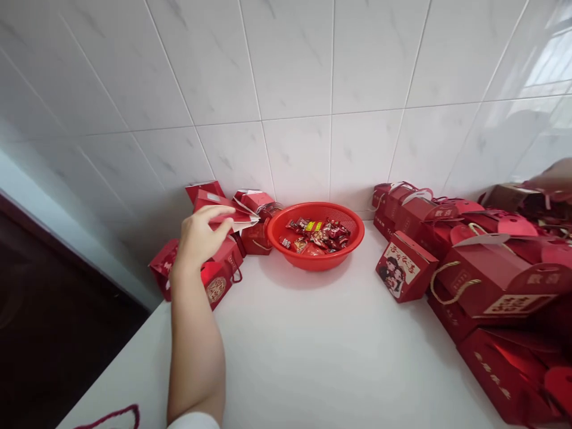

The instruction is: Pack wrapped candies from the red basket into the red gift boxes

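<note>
My left hand (203,233) reaches over the boxes at the back left, its thumb and fingers bent round a tilted red box (213,200) with pale flap edges. Below and beside it lie more red gift boxes, one with a round gold emblem (217,289). To the right of this group stands a red plastic basket (315,262) containing wrapped sweets (319,234). My right hand is out of view.
Many red gift boxes (500,268) with cord handles are piled on the right. A box with a cartoon couple (397,271) leans beside them. A tiled wall (299,59) stands behind the white table (304,357). A dark red cord (111,414) shows bottom left.
</note>
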Motion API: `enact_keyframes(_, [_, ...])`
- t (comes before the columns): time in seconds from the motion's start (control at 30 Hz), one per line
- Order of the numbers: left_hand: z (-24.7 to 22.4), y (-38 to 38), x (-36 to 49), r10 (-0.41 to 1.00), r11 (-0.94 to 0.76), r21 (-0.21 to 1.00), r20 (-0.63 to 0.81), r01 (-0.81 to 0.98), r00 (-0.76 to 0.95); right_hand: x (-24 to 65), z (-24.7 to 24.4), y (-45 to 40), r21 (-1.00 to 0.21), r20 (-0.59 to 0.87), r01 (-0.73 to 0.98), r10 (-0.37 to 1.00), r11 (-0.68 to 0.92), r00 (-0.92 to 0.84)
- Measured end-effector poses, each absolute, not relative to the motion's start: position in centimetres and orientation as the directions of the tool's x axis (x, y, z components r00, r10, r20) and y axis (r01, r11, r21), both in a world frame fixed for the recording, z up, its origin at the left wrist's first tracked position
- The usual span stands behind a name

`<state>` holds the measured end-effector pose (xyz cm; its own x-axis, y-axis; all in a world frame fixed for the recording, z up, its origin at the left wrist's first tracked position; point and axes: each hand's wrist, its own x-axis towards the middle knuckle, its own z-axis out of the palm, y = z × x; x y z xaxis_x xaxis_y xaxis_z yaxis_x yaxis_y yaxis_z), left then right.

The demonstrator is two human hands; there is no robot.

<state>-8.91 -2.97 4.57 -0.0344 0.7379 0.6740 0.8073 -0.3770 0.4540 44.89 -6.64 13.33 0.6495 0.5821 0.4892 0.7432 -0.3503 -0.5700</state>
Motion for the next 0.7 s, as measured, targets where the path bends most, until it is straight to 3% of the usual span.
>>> enact_keyframes(0.07, [4.6, -3.0, -10.4, 0.743, -0.269, 0.482, 0.655, 0.834, -0.139, 43.7, 14.3, -5.3, -0.582, 0.356, 0.632, 0.538, -0.512, 0.764])
enact_keyframes(0.1, [4.6, -3.0, -10.8, 0.729, -0.245, 0.500, 0.660, 0.830, -0.182, 42.8, 14.8, -4.7, -0.602, 0.344, 0.609, 0.521, -0.516, 0.781])
enact_keyframes(0.27, [3.8, -1.7, -10.7, 0.579, -0.212, 0.595, 0.716, 0.776, -0.391, 33.8, 15.6, -2.6, -0.732, 0.555, 0.679, 0.634, 0.065, 0.538])
enact_keyframes(0.33, [3.1, -0.8, -10.3, 0.571, -0.147, 0.678, 0.653, 0.720, -0.498, 29.7, 14.6, -2.7, -0.745, 0.591, 0.606, 0.698, 0.280, 0.404])
enact_keyframes(0.43, [2.2, 0.7, -10.2, 0.590, -0.060, 0.795, 0.516, 0.604, -0.621, 24.9, 11.7, -3.2, -0.752, 0.595, 0.474, 0.780, 0.457, 0.192])
enact_keyframes(0.53, [2.1, 1.9, -10.5, 0.593, -0.026, 0.854, 0.432, 0.519, -0.679, 22.1, 8.3, -3.4, -0.768, 0.567, 0.385, 0.822, 0.511, 0.040])
enact_keyframes(0.7, [4.6, 3.0, -10.9, 0.591, 0.058, 0.884, 0.344, 0.464, -0.730, 20.1, 4.9, -2.9, -0.827, 0.479, 0.342, 0.878, 0.447, 0.012])
